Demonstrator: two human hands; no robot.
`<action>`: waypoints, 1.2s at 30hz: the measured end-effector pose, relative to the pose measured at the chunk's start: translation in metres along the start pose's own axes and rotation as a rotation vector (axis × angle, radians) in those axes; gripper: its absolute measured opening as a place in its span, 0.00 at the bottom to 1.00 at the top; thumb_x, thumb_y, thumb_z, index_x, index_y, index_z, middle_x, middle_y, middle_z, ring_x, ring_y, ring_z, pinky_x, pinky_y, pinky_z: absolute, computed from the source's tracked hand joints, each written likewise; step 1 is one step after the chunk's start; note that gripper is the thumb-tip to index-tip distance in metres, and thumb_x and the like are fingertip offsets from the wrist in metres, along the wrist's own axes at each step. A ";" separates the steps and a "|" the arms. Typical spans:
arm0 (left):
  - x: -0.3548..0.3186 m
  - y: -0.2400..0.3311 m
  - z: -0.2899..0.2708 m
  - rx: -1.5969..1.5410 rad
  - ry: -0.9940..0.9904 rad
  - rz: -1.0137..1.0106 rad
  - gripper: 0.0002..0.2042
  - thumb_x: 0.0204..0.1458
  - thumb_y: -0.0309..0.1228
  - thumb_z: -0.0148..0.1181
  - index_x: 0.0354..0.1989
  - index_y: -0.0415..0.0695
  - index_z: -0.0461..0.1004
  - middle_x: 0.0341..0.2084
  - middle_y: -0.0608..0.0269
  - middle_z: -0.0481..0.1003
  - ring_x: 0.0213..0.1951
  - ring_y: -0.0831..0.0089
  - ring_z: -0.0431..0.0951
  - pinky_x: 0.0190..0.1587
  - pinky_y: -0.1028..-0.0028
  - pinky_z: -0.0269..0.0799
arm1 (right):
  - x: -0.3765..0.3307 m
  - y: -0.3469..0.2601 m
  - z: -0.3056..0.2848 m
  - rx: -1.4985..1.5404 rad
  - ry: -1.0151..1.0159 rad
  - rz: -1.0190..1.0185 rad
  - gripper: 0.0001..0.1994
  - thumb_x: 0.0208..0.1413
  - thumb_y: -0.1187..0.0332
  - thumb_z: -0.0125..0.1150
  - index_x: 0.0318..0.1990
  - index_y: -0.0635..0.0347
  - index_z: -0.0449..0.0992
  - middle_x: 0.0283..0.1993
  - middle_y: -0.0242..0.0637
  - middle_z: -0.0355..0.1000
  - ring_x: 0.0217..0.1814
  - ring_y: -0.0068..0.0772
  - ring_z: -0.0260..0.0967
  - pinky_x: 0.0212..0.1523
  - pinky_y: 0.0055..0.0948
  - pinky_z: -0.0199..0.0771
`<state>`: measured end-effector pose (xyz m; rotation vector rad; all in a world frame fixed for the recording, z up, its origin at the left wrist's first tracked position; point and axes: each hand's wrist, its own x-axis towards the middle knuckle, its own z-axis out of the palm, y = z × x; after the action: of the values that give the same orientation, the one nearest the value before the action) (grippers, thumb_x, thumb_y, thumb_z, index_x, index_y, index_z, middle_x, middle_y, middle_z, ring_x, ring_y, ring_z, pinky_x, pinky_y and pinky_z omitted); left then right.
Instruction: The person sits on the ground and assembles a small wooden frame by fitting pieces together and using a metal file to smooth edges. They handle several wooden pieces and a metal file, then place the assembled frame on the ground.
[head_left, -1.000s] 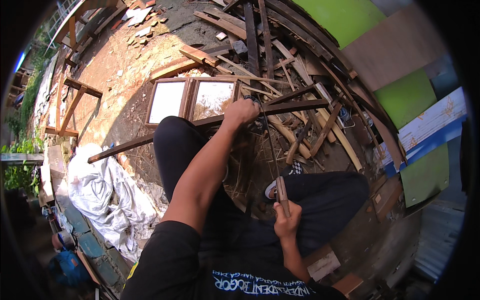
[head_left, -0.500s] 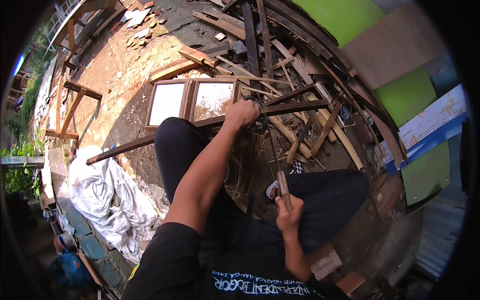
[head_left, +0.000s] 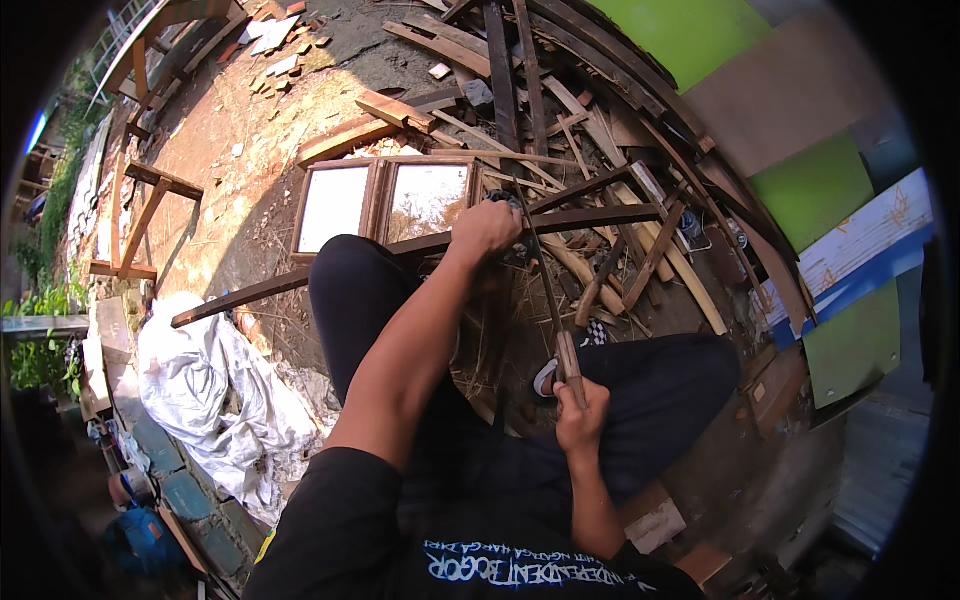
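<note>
My left hand is closed on a long dark wooden slat that runs across my left knee, left to right. Nearer my body, my right hand grips the wooden handle of a long thin-bladed tool. The blade reaches forward to the slat, right beside my left hand. I am sitting low in dark trousers. A checked shoe shows between my legs, just left of my right hand.
A two-pane window frame lies flat beyond the slat. A heap of broken slats and boards fills the ground ahead and to the right. Green panels stand at the right, and a crumpled white sheet and wooden trestles are on the left.
My right hand has edged a little forward with the tool. My left hand stays closed on the slat in the same place.
</note>
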<state>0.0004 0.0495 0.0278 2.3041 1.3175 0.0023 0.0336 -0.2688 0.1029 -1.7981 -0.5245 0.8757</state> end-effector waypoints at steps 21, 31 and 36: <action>-0.012 0.009 0.008 0.021 0.084 -0.002 0.23 0.60 0.43 0.46 0.30 0.38 0.84 0.30 0.38 0.81 0.34 0.40 0.83 0.44 0.51 0.80 | 0.055 0.004 0.021 0.026 0.001 -0.085 0.15 0.56 0.74 0.57 0.18 0.63 0.66 0.14 0.25 0.61 0.15 0.17 0.54 0.19 0.27 0.50; -0.018 0.016 0.015 0.042 0.108 0.041 0.23 0.59 0.42 0.47 0.26 0.38 0.84 0.27 0.39 0.81 0.32 0.42 0.83 0.40 0.50 0.80 | 0.078 0.037 0.028 -0.006 0.121 -0.097 0.15 0.57 0.74 0.57 0.18 0.62 0.66 0.16 0.23 0.61 0.15 0.14 0.52 0.18 0.23 0.47; -0.021 0.014 0.013 0.075 0.254 0.097 0.23 0.58 0.41 0.49 0.21 0.39 0.82 0.22 0.40 0.79 0.27 0.42 0.82 0.35 0.51 0.79 | 0.081 0.063 -0.001 0.314 0.065 -0.008 0.13 0.59 0.73 0.56 0.21 0.61 0.67 0.15 0.24 0.59 0.12 0.15 0.52 0.15 0.23 0.48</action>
<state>0.0030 0.0210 0.0266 2.4939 1.3443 0.2906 0.0833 -0.2365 0.0189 -1.5307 -0.3315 0.8409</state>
